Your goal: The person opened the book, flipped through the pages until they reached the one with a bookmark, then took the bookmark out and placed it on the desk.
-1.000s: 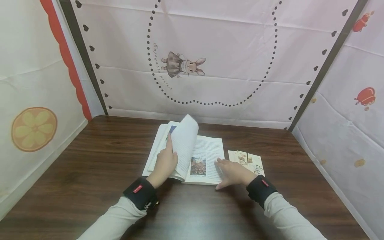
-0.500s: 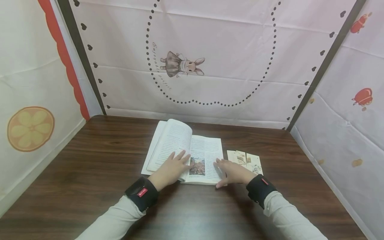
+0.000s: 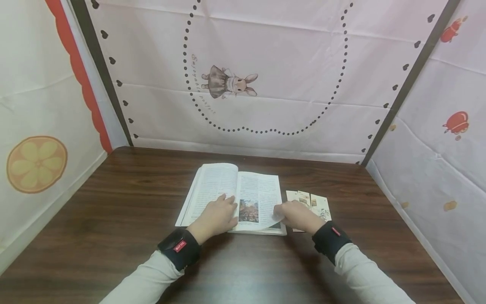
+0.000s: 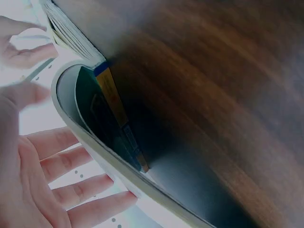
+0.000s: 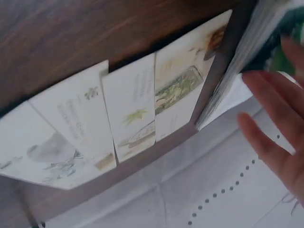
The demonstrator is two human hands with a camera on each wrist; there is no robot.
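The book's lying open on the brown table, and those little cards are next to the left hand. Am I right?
Not quite: the little cards are next to the right hand, as the head view shows. The book does lie open on the brown table.

Near mid-frame, the turned pages (image 3: pixel 218 181), raised a second ago, have come down leftward, the left hand (image 3: pixel 214 215) resting on them. Right of centre, the right hand (image 3: pixel 297 214), earlier spread, pinches the right page (image 3: pixel 262 188) by its lifted lower corner.
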